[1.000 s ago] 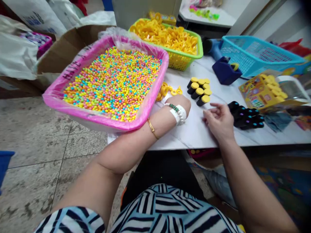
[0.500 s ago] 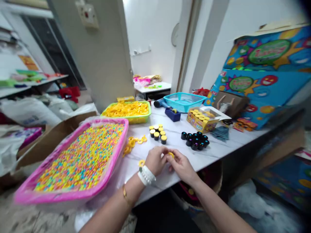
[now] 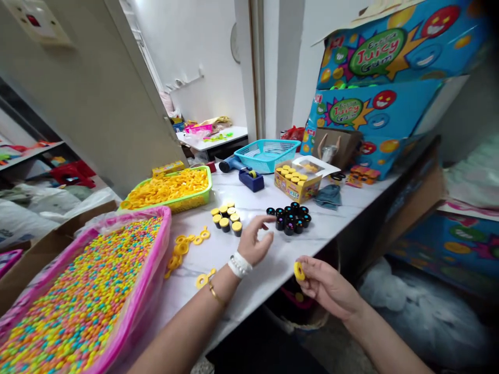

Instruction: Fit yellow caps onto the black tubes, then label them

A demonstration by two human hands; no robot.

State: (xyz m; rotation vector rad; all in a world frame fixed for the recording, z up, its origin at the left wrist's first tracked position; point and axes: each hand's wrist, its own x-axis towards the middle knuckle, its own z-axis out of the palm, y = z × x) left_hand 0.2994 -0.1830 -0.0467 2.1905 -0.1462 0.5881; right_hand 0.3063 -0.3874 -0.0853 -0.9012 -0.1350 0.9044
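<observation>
Between the thumb and fingers of my right hand (image 3: 325, 285) is a small yellow ring-shaped cap (image 3: 299, 271), held just off the table's front edge. My left hand (image 3: 255, 241) is empty with fingers apart, its index fingertip close to a cluster of small black containers (image 3: 290, 217) showing blue and purple dots on top. I cannot tell whether that finger touches one. Left of this hand stands a group of black containers with yellow lids (image 3: 225, 221). Several loose yellow ring caps (image 3: 179, 249) lie on the white table (image 3: 249, 296), one pair (image 3: 203, 279) near my left wrist.
A pink tray (image 3: 150, 280) of colourful candies stands at the left, a green basket (image 3: 209, 192) of yellow caps behind it. Farther back are a blue tape dispenser (image 3: 251, 181), a turquoise basket (image 3: 268, 166), an open carton (image 3: 296, 192) of yellow-lidded containers and blue gum boxes (image 3: 374, 114).
My hands were together at the yellow cap and are now apart. The left reaches toward the black containers; the right has drawn the cap right and down. The view has turned right.
</observation>
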